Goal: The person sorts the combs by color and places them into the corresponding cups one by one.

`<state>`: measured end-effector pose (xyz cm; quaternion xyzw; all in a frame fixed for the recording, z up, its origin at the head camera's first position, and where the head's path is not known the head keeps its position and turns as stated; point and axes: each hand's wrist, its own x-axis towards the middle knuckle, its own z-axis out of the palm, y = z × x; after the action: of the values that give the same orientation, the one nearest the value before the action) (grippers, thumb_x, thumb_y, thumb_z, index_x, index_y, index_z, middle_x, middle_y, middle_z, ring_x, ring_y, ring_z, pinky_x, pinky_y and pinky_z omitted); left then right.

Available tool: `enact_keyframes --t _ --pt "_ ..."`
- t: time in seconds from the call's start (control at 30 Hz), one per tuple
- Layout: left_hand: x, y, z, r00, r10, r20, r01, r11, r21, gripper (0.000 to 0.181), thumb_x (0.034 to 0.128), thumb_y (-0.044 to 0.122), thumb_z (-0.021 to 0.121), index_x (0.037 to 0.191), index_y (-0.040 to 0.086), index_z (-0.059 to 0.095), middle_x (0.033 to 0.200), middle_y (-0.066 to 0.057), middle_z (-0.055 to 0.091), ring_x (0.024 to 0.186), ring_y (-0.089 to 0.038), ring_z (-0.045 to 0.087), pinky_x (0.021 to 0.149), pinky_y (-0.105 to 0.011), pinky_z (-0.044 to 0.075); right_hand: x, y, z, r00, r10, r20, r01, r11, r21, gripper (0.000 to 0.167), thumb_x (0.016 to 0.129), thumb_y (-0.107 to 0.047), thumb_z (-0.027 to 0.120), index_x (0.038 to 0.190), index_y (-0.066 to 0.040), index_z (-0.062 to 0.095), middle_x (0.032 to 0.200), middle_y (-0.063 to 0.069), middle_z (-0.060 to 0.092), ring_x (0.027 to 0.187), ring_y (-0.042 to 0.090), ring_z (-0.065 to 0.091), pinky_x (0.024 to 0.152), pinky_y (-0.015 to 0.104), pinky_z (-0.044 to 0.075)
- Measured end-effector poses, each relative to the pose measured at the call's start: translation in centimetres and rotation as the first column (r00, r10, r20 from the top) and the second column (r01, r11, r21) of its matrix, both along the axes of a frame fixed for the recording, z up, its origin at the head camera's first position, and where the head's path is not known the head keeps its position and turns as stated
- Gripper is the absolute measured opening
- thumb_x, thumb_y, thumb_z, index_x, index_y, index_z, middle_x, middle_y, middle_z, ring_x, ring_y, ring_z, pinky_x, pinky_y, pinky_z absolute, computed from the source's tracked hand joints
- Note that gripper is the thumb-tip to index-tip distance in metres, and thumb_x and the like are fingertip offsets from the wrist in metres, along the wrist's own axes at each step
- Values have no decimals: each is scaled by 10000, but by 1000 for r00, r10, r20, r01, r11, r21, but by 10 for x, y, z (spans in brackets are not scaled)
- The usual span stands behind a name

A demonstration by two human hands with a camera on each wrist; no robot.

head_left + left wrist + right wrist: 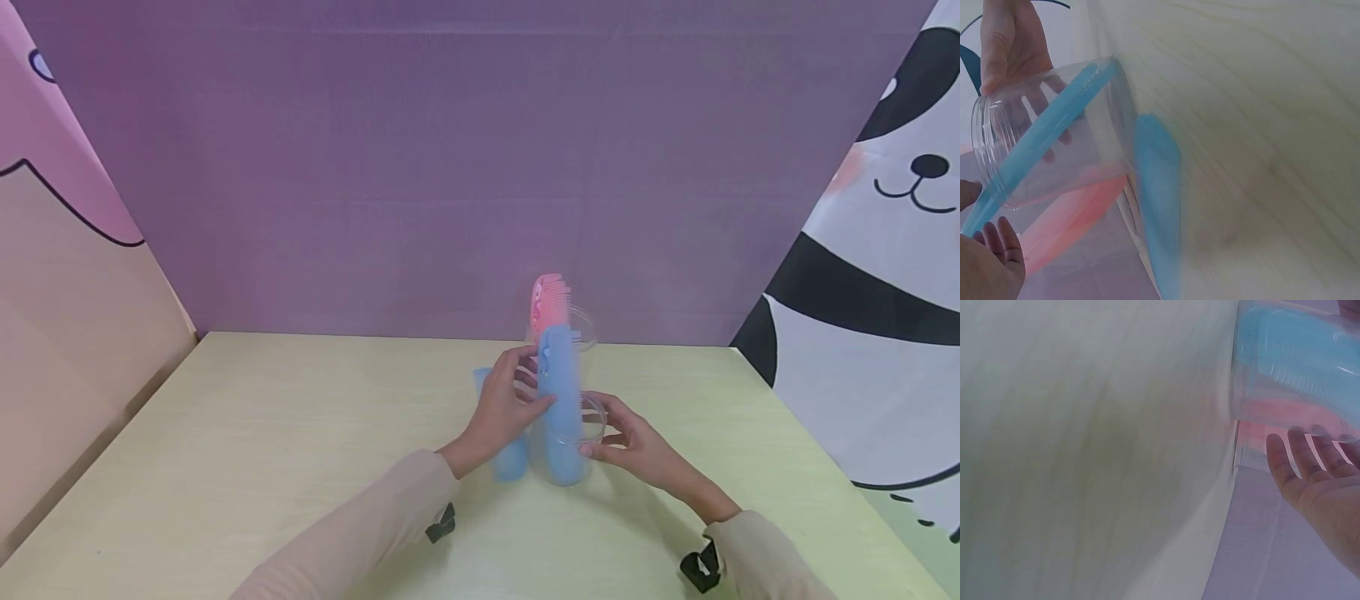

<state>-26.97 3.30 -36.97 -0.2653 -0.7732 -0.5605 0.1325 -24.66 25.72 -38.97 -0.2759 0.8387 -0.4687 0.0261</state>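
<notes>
A blue comb (558,375) stands with its lower end inside a clear jar (1107,150) on the table. My left hand (498,412) pinches the comb's upper part between thumb and fingers, above the jar's rim. From the right, my right hand (637,450) grips the jar's side, its fingers (1310,462) spread along the wall. Behind rises a pink comb (550,298), apparently in a second clear jar (585,329) that is mostly hidden. Left of the front jar is another blue piece (512,462), partly covered by my left hand; its exact kind is hard to tell.
The pale wooden table (315,467) ends at a purple backdrop (450,167) behind the jars. A pink printed panel (75,167) borders the left side, and a panda-print panel (885,317) the right.
</notes>
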Motion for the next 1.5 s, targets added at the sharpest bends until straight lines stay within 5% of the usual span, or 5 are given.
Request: enact_keyframes --t 0.43,0.67,0.73,0.93,1.5 --pt "-12 -20 -3 1000 7 6 -7 1000 21 505 812 217 685 1244 115 444 1068 -31 547 941 -155 573 819 -336 503 -3 1 0 1000 7 -1 -7 1000 -4 615 843 -133 641 1371 -114 327 1352 171 414 1179 434 441 842 327 502" --pt "-24 -33 -7 999 30 -16 -29 999 22 498 817 190 679 1235 72 435 1097 -159 539 960 -253 580 843 -436 497 -3 1 0 1000 9 3 -9 1000 1 620 841 -140 644 1373 -130 327 1358 158 413 1180 249 491 846 327 500" --pt "-28 -35 -10 999 38 -10 -38 999 7 512 816 185 679 1241 59 422 1111 -177 527 974 -287 574 847 -450 492 -3 2 0 1000 12 -2 -12 1000 1 618 842 -136 642 1373 -120 325 1357 174 411 1178 388 458 843 328 501" --pt "-43 -40 -20 996 80 29 -77 993 -93 542 811 157 679 1262 52 397 1162 -169 504 1012 -284 547 878 -471 469 -2 1 1 1000 8 8 -8 1000 2 627 843 -142 641 1377 -111 314 1365 190 398 1194 452 427 844 328 500" --pt "-75 -58 -30 974 184 132 -104 882 -459 577 789 213 710 1265 65 419 1233 -115 493 1132 -288 458 975 -432 384 0 0 2 1000 2 7 -2 1000 0 630 844 -138 640 1379 -101 310 1363 202 394 1197 457 425 849 335 495"
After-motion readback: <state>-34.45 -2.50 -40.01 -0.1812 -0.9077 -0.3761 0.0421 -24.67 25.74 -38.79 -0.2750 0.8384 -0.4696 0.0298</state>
